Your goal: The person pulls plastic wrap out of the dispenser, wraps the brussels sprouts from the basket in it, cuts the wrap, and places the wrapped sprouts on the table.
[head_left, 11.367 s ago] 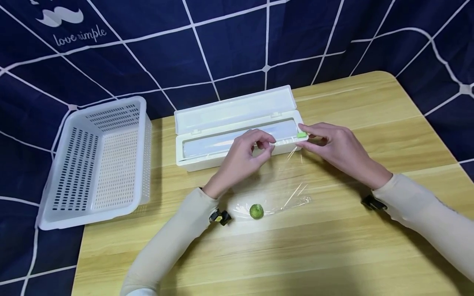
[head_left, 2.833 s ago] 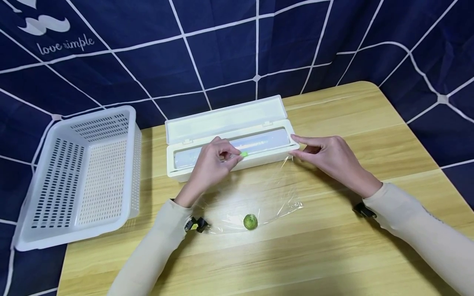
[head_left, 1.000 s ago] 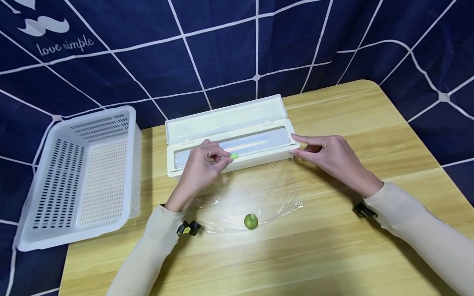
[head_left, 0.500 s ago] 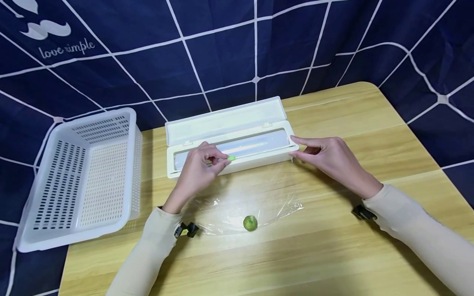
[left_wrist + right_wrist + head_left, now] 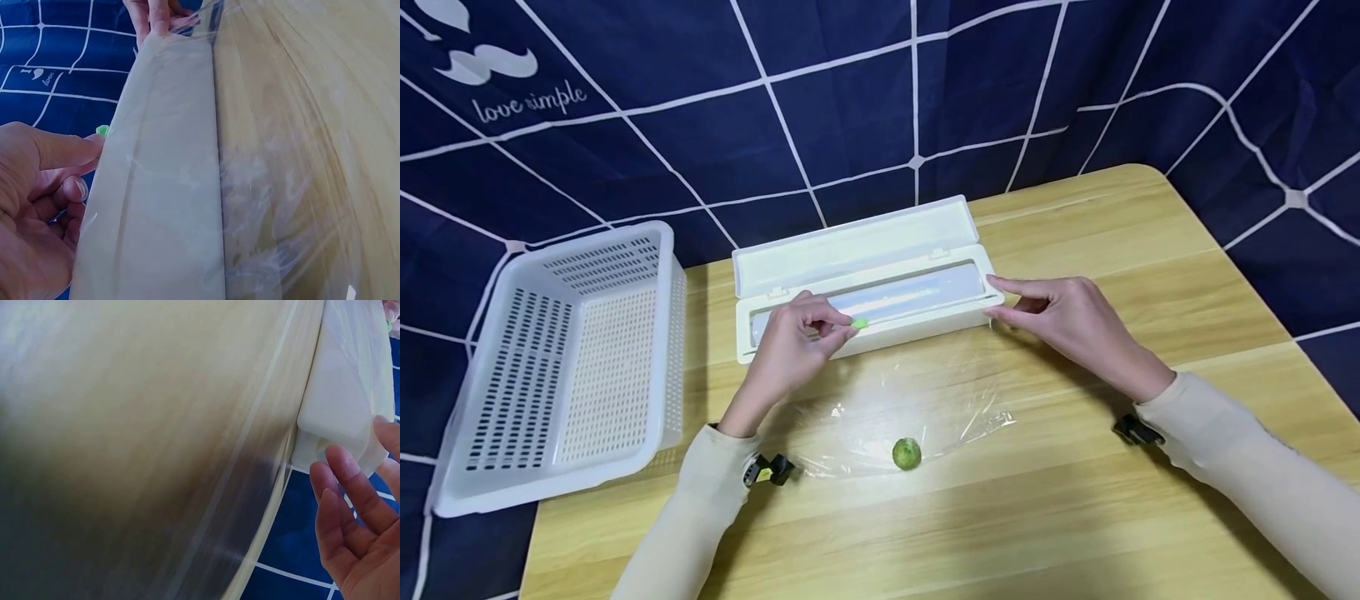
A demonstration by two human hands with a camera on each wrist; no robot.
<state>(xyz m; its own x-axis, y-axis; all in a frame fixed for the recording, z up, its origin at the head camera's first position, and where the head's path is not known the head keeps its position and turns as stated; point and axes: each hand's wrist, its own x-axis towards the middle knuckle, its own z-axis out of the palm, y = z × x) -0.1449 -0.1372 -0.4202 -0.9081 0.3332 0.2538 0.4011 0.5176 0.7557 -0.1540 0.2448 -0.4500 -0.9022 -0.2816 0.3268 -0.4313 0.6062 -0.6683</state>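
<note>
- Blue gridded cloth [image 5: 842, 108] behind the wooden desk [image 5: 1150, 250].
- Over the left edge: white basket [image 5: 666, 350], perforated base showing.
- Left hand [image 5: 790, 340], pinching a green slider [image 5: 860, 323]; further left than seconds ago, suggesting a cut further along.
- Along the back edge: white box [image 5: 917, 328], lid [image 5: 857, 246] raised, pale roll [image 5: 917, 292] inside.
- Near the desk's middle: clear film [image 5: 850, 425], green ball [image 5: 907, 454] at its near margin.
- Right hand [image 5: 1071, 315], gripping the box's right end.
</note>
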